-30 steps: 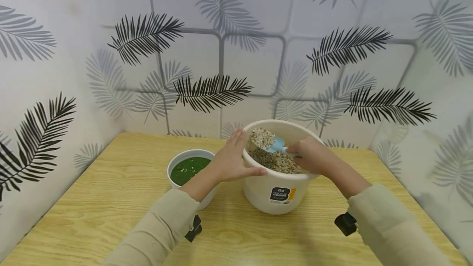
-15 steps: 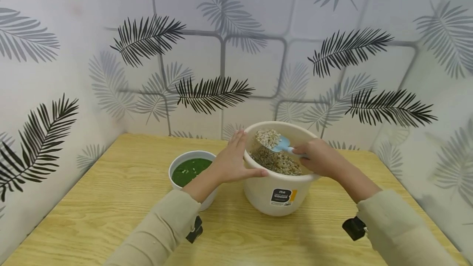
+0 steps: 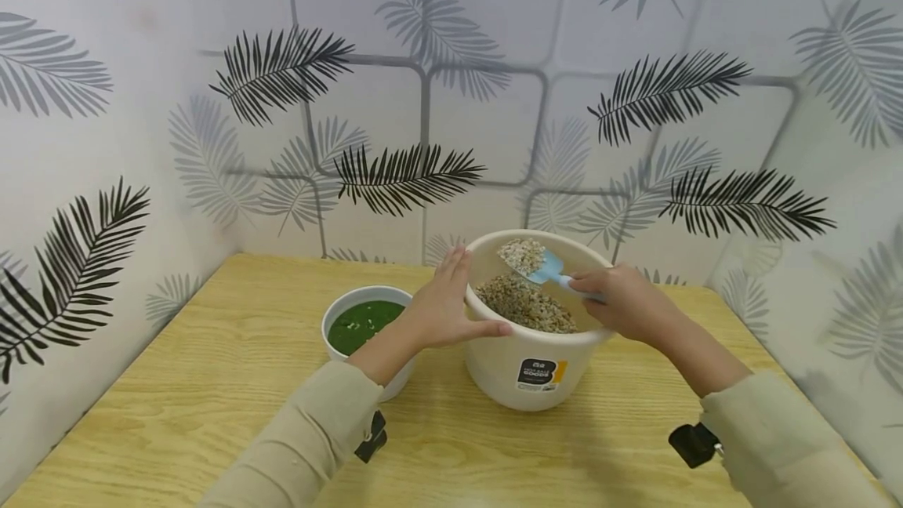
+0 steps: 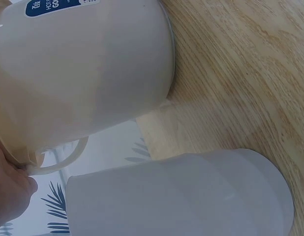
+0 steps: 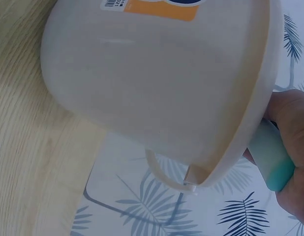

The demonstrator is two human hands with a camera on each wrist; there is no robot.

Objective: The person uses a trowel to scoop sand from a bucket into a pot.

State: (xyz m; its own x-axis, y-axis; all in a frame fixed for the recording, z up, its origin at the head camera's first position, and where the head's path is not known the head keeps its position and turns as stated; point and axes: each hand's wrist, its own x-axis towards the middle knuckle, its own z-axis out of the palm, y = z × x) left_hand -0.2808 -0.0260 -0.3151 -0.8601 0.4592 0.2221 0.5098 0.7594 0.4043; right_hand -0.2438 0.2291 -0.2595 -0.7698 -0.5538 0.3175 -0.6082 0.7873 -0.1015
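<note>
A cream bucket [image 3: 487,371] with a printed label holds a bed of tan grains [image 3: 525,306]. My left hand [image 3: 443,308] rests against the left of its rim, fingers straight and thumb stretched along the front; the left wrist view has that hand beside the bucket's handle [image 4: 61,164]. My right hand [image 3: 628,300] grips a light blue scoop [image 3: 550,266], tilted above the grains inside the bucket. Pale grains [image 3: 522,255] heap on its blade. In the right wrist view, the fingers curl round the scoop's handle [image 5: 270,155], whose end is teal.
Left of the bucket stands a white container [image 3: 331,306] with green contents [image 3: 361,324] and a few pale bits on top, partly behind my left forearm. Both stand on a wood-grain table [image 3: 233,382]. A leaf-patterned wall [image 3: 480,124] rises behind.
My right hand has drawn the loaded scoop to the right and slightly up, away from the bucket's left wall. The left hand and the bucket keep their places.
</note>
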